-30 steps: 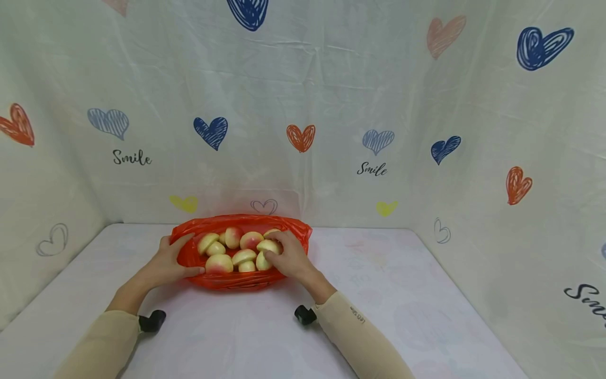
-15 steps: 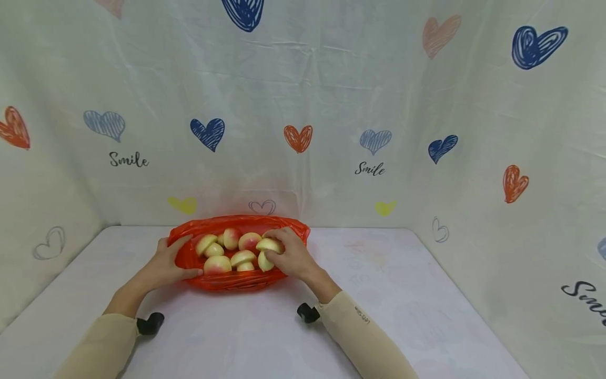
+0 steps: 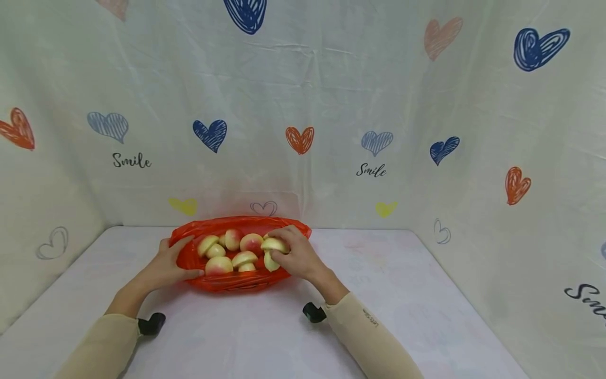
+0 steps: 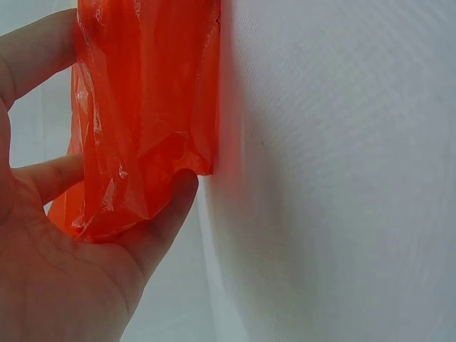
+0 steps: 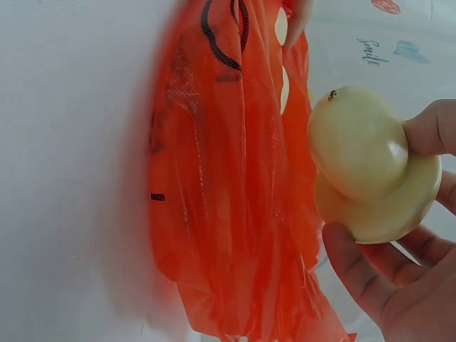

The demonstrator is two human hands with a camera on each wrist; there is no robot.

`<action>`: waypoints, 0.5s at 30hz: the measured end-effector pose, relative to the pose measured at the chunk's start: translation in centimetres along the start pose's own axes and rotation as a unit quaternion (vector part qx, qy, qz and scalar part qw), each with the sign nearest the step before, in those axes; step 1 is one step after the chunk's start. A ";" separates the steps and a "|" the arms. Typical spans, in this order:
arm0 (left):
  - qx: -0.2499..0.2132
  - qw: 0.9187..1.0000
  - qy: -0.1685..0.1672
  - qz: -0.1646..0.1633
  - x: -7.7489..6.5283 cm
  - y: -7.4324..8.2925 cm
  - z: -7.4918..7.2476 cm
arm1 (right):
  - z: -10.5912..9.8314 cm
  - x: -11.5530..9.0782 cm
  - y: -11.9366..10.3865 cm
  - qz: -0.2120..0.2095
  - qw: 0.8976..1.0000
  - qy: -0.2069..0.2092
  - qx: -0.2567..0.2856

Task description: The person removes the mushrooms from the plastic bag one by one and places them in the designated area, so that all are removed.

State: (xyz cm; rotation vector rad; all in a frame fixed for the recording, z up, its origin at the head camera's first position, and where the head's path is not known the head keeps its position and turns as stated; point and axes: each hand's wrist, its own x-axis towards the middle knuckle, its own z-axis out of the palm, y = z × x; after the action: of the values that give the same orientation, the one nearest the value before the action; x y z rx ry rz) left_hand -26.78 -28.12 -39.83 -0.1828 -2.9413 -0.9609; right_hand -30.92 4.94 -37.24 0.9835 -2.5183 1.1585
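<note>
A red plastic bag [image 3: 236,282] lies on the table with its mouth spread wide, several mushrooms inside. They have smooth pale-yellow caps, some blushed pink, such as a near mushroom [image 3: 243,258] and a pinkish one [image 3: 219,265]. At the bag's left end my left hand [image 3: 165,267] grips the plastic, thumb along the near side and fingers around the end; in the left wrist view the bag [image 4: 142,107] sits between thumb and fingers. My right hand [image 3: 303,258] pinches a glossy mushroom [image 5: 356,142] by its cap at the bag's right end, stem pointing down in the head view.
The bag rests on a white table [image 3: 227,337] near its far edge. Behind it hangs a pale curtain [image 3: 331,95] printed with hearts and "Smile". A black wrist mount [image 3: 151,323] is strapped below the left hand, another black mount [image 3: 314,312] below the right.
My right hand has lifted its mushroom slightly and shifted a little to the right with it. My left hand keeps its grip on the bag, which stays in place.
</note>
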 end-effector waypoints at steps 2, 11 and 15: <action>0.000 1.000 0.000 0.001 0.0 0.0 0.0 | -0.2 -0.1 -0.1 -0.003 1.000 -0.003 -0.003; -0.005 1.000 0.003 0.003 0.0 0.0 0.1 | -1.3 -0.7 0.2 -0.020 1.000 -0.001 -0.023; -0.002 1.000 0.001 0.002 -0.1 0.0 0.1 | -1.9 -0.8 0.7 -0.034 0.999 0.012 -0.034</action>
State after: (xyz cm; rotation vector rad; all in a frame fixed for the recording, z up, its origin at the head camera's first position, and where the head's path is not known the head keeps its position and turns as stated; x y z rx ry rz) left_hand -26.73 -28.12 -39.90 -0.1884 -2.9360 -0.9646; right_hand -30.96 7.03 -36.77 1.0236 -2.4687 1.0531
